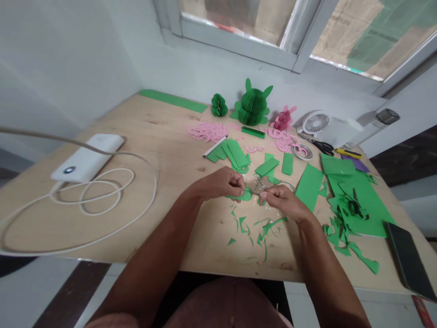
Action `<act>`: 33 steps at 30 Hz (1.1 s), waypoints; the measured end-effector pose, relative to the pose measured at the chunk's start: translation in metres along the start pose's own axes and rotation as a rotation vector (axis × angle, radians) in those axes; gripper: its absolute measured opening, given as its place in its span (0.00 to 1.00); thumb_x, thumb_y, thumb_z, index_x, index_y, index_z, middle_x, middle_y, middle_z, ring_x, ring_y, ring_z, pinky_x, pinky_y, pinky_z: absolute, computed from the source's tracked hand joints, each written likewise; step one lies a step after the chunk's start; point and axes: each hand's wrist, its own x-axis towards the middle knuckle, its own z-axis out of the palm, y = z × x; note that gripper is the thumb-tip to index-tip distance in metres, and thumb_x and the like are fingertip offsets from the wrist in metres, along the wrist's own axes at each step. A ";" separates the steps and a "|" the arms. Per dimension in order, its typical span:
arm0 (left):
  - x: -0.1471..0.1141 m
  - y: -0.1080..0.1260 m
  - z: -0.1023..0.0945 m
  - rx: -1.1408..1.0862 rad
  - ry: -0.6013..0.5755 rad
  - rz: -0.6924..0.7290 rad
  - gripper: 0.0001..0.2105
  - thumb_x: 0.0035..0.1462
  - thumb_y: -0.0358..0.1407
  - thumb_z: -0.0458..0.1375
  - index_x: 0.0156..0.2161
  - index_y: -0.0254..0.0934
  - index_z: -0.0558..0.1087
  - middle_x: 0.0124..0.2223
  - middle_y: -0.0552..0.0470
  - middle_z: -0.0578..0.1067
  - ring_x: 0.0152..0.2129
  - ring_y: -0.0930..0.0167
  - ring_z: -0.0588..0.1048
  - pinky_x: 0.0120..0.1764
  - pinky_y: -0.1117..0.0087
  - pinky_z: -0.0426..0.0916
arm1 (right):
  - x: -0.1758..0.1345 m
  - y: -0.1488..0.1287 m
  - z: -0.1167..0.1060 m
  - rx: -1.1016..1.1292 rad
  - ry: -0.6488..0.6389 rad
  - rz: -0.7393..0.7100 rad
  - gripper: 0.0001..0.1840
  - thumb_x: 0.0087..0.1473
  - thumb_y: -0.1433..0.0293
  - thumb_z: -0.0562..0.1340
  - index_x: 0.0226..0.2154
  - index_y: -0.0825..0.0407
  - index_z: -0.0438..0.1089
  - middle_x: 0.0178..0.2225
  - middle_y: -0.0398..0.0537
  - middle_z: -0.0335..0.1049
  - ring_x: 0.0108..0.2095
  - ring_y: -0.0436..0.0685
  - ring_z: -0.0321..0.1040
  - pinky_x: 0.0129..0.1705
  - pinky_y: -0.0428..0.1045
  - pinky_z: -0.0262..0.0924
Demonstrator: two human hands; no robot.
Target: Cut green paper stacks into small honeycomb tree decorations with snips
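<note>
My left hand [230, 182] pinches a small green paper piece [244, 196] with a rounded end, low over the middle of the table. Facing it from the right, my right hand [278, 198] is closed on a thin dark rod-like tool [255, 193]. The tool reaches across to the paper at my left fingertips; its exact kind is too small to make out. Below the hands lie curled green paper scraps [262, 232]. Just beyond them are green paper strips [267, 166] and a stack of green rectangles [235, 154].
Pink paper cutouts [208, 132] and green honeycomb paper figures [253, 107] sit towards the wall. On the right are black scissors [322, 146], a tape roll [302, 152], a yellow cutter [348, 153], green sheets [370, 200] and a phone [409, 257]. A white power bank [88, 157] with its cable lies left.
</note>
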 end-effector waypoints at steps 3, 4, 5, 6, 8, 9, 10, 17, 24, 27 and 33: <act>0.000 0.000 0.000 0.000 -0.001 0.003 0.02 0.41 0.30 0.60 0.23 0.33 0.72 0.20 0.58 0.70 0.18 0.78 0.67 0.24 0.77 0.61 | 0.001 -0.001 0.000 -0.021 0.004 -0.008 0.27 0.53 0.50 0.57 0.22 0.56 0.73 0.15 0.35 0.44 0.18 0.46 0.40 0.22 0.47 0.38; 0.000 0.000 0.000 -0.003 0.001 0.003 0.02 0.41 0.30 0.60 0.23 0.33 0.73 0.20 0.58 0.70 0.18 0.78 0.67 0.25 0.77 0.61 | 0.001 -0.001 0.000 -0.028 0.006 -0.010 0.27 0.53 0.50 0.57 0.21 0.56 0.72 0.15 0.35 0.44 0.18 0.46 0.40 0.22 0.47 0.38; 0.000 0.000 0.000 -0.007 0.002 0.003 0.02 0.41 0.30 0.60 0.23 0.33 0.73 0.20 0.58 0.70 0.18 0.78 0.67 0.25 0.77 0.61 | 0.001 -0.001 0.001 -0.033 0.009 -0.010 0.27 0.53 0.50 0.58 0.21 0.56 0.72 0.15 0.35 0.44 0.18 0.46 0.40 0.22 0.47 0.37; 0.000 0.000 0.001 -0.013 0.002 0.004 0.02 0.41 0.30 0.61 0.23 0.33 0.73 0.20 0.58 0.70 0.18 0.79 0.67 0.25 0.77 0.62 | 0.001 -0.001 0.001 -0.035 0.014 -0.006 0.27 0.53 0.50 0.58 0.21 0.56 0.72 0.15 0.35 0.44 0.18 0.46 0.40 0.22 0.47 0.37; 0.000 0.000 0.001 -0.029 -0.002 0.008 0.02 0.41 0.30 0.61 0.23 0.33 0.73 0.20 0.58 0.71 0.18 0.79 0.67 0.26 0.76 0.64 | 0.000 -0.002 0.001 -0.028 0.026 0.002 0.27 0.52 0.49 0.58 0.20 0.56 0.72 0.15 0.36 0.45 0.18 0.46 0.40 0.21 0.47 0.37; -0.001 0.000 0.001 -0.042 -0.002 0.009 0.02 0.41 0.30 0.61 0.22 0.33 0.73 0.20 0.58 0.70 0.18 0.79 0.67 0.27 0.76 0.65 | 0.000 -0.001 0.000 -0.020 0.032 0.003 0.27 0.52 0.49 0.58 0.21 0.56 0.72 0.15 0.36 0.45 0.18 0.46 0.40 0.21 0.47 0.36; -0.001 0.000 0.001 -0.057 0.001 0.009 0.02 0.41 0.30 0.61 0.22 0.33 0.73 0.20 0.58 0.70 0.18 0.78 0.68 0.28 0.75 0.66 | 0.000 -0.001 0.000 -0.009 0.042 0.003 0.27 0.52 0.49 0.58 0.21 0.56 0.72 0.15 0.36 0.44 0.18 0.46 0.40 0.21 0.47 0.36; 0.003 -0.002 0.004 -0.192 0.113 0.004 0.06 0.42 0.33 0.64 0.24 0.32 0.73 0.21 0.55 0.73 0.20 0.75 0.73 0.29 0.72 0.69 | 0.004 0.006 0.004 0.218 0.238 0.036 0.27 0.51 0.48 0.58 0.25 0.55 0.73 0.13 0.34 0.44 0.16 0.46 0.38 0.19 0.47 0.33; 0.016 -0.011 0.022 -0.360 0.295 0.031 0.10 0.40 0.36 0.67 0.25 0.32 0.72 0.21 0.56 0.73 0.19 0.74 0.73 0.28 0.72 0.69 | 0.011 0.008 0.017 0.520 0.416 0.025 0.22 0.45 0.51 0.65 0.25 0.54 0.69 0.14 0.32 0.44 0.15 0.45 0.36 0.18 0.45 0.31; 0.020 -0.013 0.032 -0.366 0.318 0.046 0.11 0.41 0.37 0.67 0.24 0.32 0.72 0.20 0.56 0.73 0.19 0.74 0.72 0.27 0.73 0.67 | 0.014 0.009 0.023 0.503 0.446 0.043 0.19 0.40 0.55 0.69 0.24 0.53 0.68 0.15 0.32 0.47 0.16 0.44 0.38 0.18 0.45 0.33; 0.021 -0.015 0.040 -0.363 0.318 0.038 0.11 0.40 0.39 0.67 0.26 0.32 0.72 0.22 0.56 0.73 0.19 0.75 0.73 0.27 0.73 0.67 | 0.016 0.011 0.026 0.466 0.481 0.038 0.19 0.40 0.56 0.69 0.21 0.53 0.66 0.15 0.34 0.49 0.17 0.44 0.41 0.18 0.45 0.35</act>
